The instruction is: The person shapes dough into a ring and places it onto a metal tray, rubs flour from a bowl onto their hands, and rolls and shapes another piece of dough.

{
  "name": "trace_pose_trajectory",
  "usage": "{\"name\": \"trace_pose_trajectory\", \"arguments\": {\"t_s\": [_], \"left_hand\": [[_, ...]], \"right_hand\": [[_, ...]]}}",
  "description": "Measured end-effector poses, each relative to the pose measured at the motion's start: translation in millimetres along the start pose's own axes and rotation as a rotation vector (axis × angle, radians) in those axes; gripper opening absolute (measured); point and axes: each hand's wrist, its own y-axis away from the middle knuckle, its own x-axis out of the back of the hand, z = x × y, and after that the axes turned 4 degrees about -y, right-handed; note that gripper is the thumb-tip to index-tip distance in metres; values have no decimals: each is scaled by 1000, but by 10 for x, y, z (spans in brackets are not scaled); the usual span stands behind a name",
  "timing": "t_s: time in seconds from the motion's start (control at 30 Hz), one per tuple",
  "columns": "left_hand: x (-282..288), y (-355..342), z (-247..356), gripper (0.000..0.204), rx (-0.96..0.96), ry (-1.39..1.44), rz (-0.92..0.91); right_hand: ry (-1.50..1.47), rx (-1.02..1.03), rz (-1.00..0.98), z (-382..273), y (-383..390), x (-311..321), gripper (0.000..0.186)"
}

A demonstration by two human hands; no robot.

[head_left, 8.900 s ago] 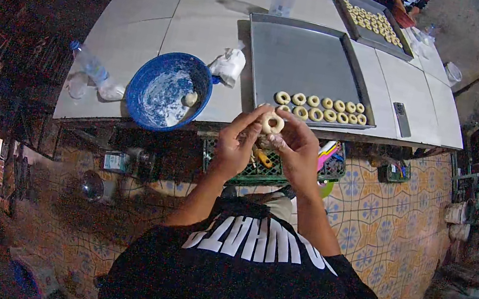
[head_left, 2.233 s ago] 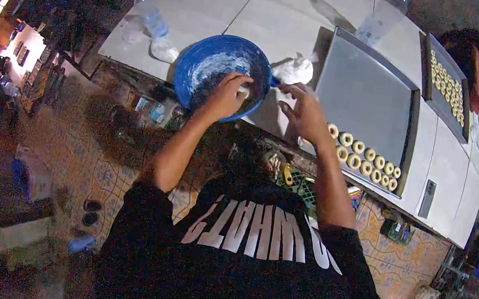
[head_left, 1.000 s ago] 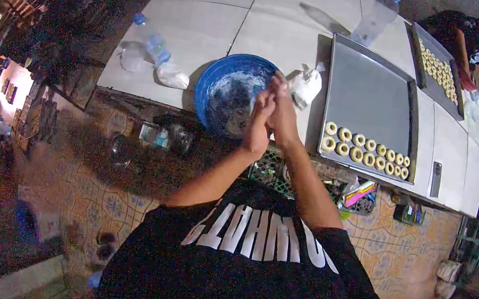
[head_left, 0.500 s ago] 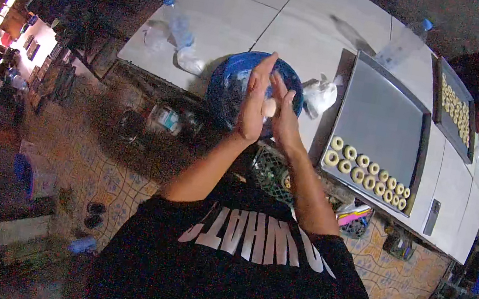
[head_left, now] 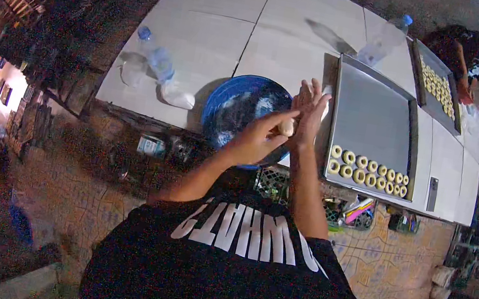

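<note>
A small pale piece of dough sits between my two hands, just over the right rim of a blue bowl. My left hand is closed around it, its fingers reaching across to the other palm. My right hand is open and upright, with its fingers stretched out and its palm turned toward the dough. The dough appears to touch the base of that palm. Dark and whitish patches show inside the bowl. To the right, two rows of pale dough rings lie along the near edge of a metal baking tray.
Left of the bowl are a blue-capped plastic bottle and a white bag. Another bottle stands behind the tray. At far right, a person leans by a second tray of rings. A phone-like dark object lies near the table's edge.
My palms were pressed together upright over the bowl with the dough between them. Now they have shifted right, and my left hand has tilted, its fingers bending around the dough. The view has turned slightly.
</note>
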Motion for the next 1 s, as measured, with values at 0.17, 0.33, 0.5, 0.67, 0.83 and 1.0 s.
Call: {"name": "trace_pose_trajectory", "arguments": {"t_s": [0.17,0.33,0.5,0.67,0.83,1.0], "left_hand": [[299,-128,-283,49,-158,106,170],[660,-103,-80,24,139,113,248],[729,-47,-140,28,1,-146,321],[665,-26,-81,26,-99,-20,316],[756,80,-128,32,-109,-223,315],[756,174,-128,32,-27,-74,363]], "right_hand": [[23,5,-80,212,93,23,59],[363,115,-303,55,532,-118,37],[731,310,-313,-81,660,-300,48],[979,300,-259,-233,722,-370,42],[987,441,-294,-185,723,-478,45],[838,438,-311,1,737,-446,41]]}}
